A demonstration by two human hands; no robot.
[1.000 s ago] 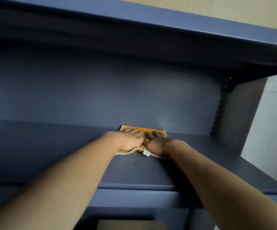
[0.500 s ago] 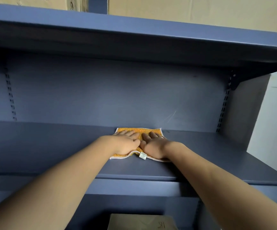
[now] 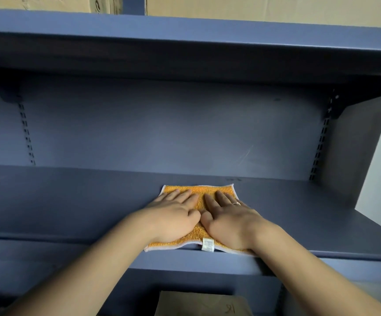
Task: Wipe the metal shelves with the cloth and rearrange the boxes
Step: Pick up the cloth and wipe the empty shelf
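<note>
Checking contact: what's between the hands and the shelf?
The orange cloth, flat under the left hand and right hand, on the shelf. Head view shows it.

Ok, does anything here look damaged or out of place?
Pale scratches mark the back panel, right of centre, above the orange cloth. The cloth's near edge and tag overhang the shelf front. Nothing else stands out.

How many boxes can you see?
3: left box and right box on the top shelf, low box under the middle shelf. More may be hidden.
</note>
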